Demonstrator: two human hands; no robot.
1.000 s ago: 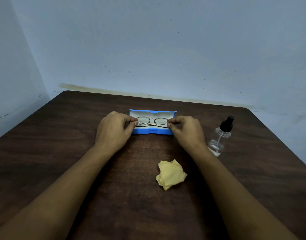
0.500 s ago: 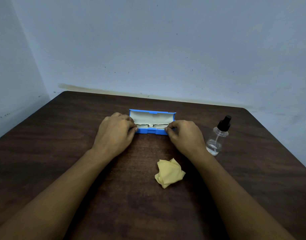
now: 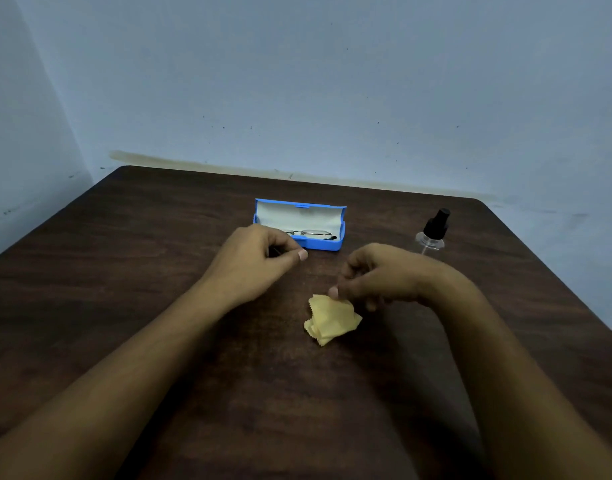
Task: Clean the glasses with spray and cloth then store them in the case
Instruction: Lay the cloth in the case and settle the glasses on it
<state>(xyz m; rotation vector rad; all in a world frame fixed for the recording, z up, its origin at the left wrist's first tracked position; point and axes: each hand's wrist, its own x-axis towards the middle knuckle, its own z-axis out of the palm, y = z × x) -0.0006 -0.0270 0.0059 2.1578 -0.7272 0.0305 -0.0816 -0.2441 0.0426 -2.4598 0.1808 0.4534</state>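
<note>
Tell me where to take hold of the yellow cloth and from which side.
I'd pinch the raised fold at the far edge of the yellow cloth, coming from above. It lies crumpled on the table, so its folds stand up while the zigzag edges lie flat. The right hand is right at that edge.
</note>
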